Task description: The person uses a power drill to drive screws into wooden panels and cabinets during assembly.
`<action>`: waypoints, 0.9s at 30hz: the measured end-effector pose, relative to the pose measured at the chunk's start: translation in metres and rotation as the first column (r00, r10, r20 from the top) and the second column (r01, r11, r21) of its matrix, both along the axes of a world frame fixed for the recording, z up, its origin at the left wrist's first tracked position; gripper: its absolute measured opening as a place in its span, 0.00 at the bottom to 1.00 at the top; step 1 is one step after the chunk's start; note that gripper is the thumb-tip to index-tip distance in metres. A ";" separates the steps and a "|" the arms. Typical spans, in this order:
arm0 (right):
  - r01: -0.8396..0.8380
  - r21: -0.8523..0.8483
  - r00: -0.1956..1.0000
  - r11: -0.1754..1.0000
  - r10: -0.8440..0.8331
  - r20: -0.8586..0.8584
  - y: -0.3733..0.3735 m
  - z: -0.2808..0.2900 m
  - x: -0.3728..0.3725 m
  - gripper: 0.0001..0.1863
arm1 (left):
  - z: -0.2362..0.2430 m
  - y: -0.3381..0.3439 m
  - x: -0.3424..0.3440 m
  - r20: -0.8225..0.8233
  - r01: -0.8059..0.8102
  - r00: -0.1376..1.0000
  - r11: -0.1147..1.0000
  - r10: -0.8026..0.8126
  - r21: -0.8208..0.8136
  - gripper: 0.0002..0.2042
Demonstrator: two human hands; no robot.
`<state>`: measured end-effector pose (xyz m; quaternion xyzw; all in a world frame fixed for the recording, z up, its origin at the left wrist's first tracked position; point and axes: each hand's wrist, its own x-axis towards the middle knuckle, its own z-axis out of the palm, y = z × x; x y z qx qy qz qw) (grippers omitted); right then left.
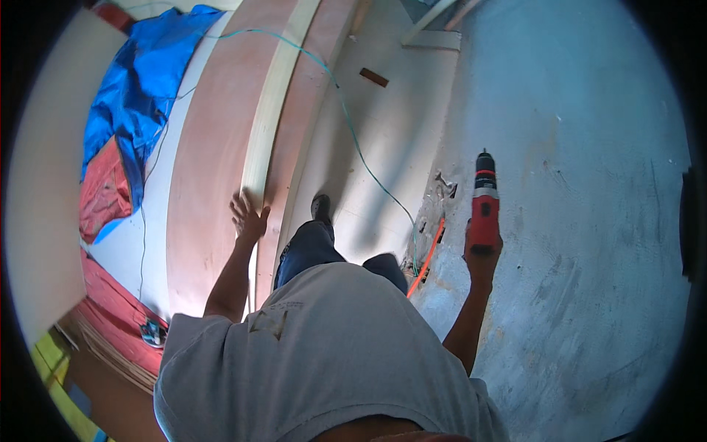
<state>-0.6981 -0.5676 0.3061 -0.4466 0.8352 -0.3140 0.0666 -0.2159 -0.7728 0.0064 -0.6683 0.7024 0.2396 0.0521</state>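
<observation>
While the left grip (249, 222) rests with its fingers spread on a pale wooden strip (269, 125), the right grip (482, 267) is wrapped round a red and black drill (484, 214). So the left one is loose, laid on the wood rather than clenched round it, and the right one has the drill by its handle (mostly hidden under the drill body from up here, fwiw). The strip runs lengthwise along a reddish-brown panel (213, 140), off to the left. The drill is out on the right, in front of a blue-grey wall (574, 184), nose pointing forward and well apart from the strip. There's a small point at the chuck, too tiny to say what's fitted.

My read on the step: steadying the wood with the drill at the ready, no drilling yet. If the drill is meant for that strip, the next move would call for swinging it across to the left without letting the wood shift. I'd mind the thin teal cable (337, 85) too, since it crosses over the pale floor (398, 96) toward an orange conduit (429, 259) by the wall.
</observation>
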 end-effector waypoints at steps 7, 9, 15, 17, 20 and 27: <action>0.332 -0.036 0.942 0.943 -0.333 -0.038 0.010 0.050 -0.013 0.10 | 0.017 -0.004 -0.011 0.124 -0.039 0.992 0.996 0.030 0.076 0.46; 0.338 -0.036 0.941 0.940 -0.339 -0.009 0.005 0.061 -0.018 0.10 | 0.027 -0.010 -0.014 0.129 -0.047 0.991 0.989 0.029 0.139 0.46; 0.379 0.113 0.918 0.918 -0.389 0.077 -0.039 0.051 -0.069 0.13 | 0.036 -0.015 -0.023 0.086 -0.078 0.994 0.987 0.067 0.141 0.45; 0.283 0.041 0.959 0.958 -0.282 -0.020 -0.070 0.031 -0.103 0.14 | 0.027 -0.013 -0.022 0.097 -0.102 0.991 0.985 0.089 0.142 0.45; 0.031 0.057 0.999 0.998 -0.030 -0.019 -0.138 0.013 -0.129 0.20 | 0.037 -0.008 -0.022 0.085 -0.102 0.992 0.987 0.092 0.128 0.46; -0.254 0.143 0.961 0.957 0.234 0.145 -0.290 -0.095 -0.258 0.27 | 0.185 -0.069 -0.183 -0.596 -0.512 0.729 0.846 0.337 -0.148 0.25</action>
